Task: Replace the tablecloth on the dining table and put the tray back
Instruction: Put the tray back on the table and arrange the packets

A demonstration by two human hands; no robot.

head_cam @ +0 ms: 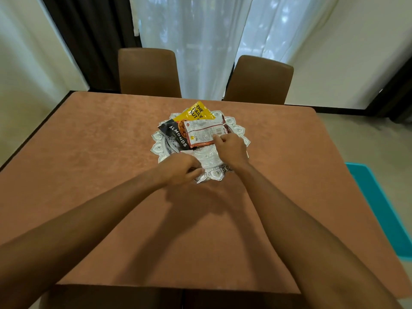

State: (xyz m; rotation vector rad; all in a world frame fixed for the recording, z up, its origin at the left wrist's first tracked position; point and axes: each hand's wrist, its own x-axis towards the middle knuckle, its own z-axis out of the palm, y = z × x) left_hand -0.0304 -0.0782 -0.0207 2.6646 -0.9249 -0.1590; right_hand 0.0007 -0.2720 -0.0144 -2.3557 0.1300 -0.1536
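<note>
A terracotta tablecloth (100, 166) lies flat over the dining table. At its middle stands an ornate silver tray (239, 130) with a scalloped rim. On the tray lie a black almonds packet (176, 136), a yellow nut packet (196, 112) and a red-and-white snack packet (204, 132). My right hand (229, 149) pinches the near right edge of the red-and-white packet. My left hand (181, 169) has curled fingers on the tray's near rim, gripping it.
Two brown chairs (148, 72) (259, 80) stand at the far side, before white sheer curtains. Two more chair backs show at the near edge. A teal mat (383, 208) lies on the floor to the right.
</note>
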